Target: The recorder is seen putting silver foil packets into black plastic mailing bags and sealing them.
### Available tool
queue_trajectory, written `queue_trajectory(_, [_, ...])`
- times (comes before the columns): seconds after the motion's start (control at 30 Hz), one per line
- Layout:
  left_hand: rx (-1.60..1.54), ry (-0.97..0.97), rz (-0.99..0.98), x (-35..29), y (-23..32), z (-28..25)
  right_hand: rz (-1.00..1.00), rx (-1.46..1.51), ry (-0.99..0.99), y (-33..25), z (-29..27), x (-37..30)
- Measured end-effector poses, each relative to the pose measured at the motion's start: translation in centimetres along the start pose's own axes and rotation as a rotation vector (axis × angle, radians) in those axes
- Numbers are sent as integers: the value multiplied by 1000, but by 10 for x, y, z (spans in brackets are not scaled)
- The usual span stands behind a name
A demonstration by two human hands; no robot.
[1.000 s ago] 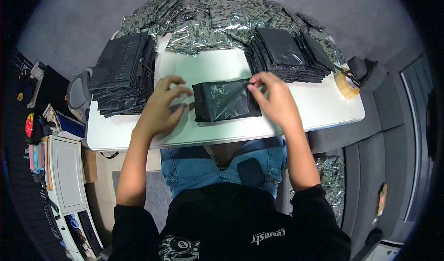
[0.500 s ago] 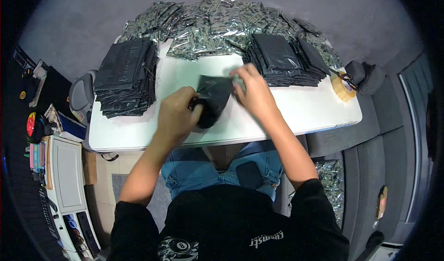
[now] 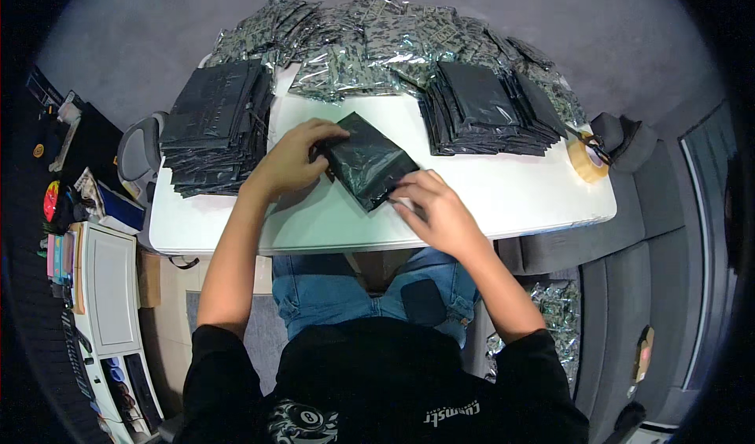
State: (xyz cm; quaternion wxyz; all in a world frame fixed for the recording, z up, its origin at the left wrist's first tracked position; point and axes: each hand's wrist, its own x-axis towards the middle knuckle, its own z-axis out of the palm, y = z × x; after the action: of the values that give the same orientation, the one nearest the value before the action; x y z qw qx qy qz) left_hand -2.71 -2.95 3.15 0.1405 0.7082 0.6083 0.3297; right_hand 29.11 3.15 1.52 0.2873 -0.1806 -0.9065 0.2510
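A flat black plastic packet (image 3: 366, 161), glossy and turned cornerwise, is between my hands over the middle of the white table (image 3: 503, 188). My left hand (image 3: 297, 154) grips its left edge, fingers over the upper side and thumb lower down. At the right corner, the bent fingers of my right hand (image 3: 435, 208) pinch the packet's edge; the fingertips are partly hidden. A tall stack of black packets (image 3: 212, 121) stands to the left of my left hand. Another group of black packets (image 3: 480, 102) lies beyond my right hand.
Clear-wrapped camouflage-patterned packages (image 3: 370, 39) are heaped along the table's far edge. A roll of yellowish tape (image 3: 586, 161) with black-handled scissors (image 3: 591, 140) rests at the right end. A grey sofa (image 3: 629, 287) is at the right, a white cabinet (image 3: 110, 287) at the left.
The black packet was bunched and tilted up; now it lies flatter with its broad face showing. My left hand has shifted slightly up and left, my right hand down toward me, onto the packet's corner.
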Motion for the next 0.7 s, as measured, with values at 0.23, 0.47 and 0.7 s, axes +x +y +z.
queue_trajectory(0.23, [-19, 17, -24, -14, 13, 8, -185, -263, -5, 24, 4, 12])
queue_trajectory(0.47, [-127, -11, -127, -20, 1, 2, -220, -181, -195, 34, -8, 20])
queue_trajectory(0.7, [-207, 81, -148, -15, -3, 10, -234, -260, -265, 39, -7, 23])
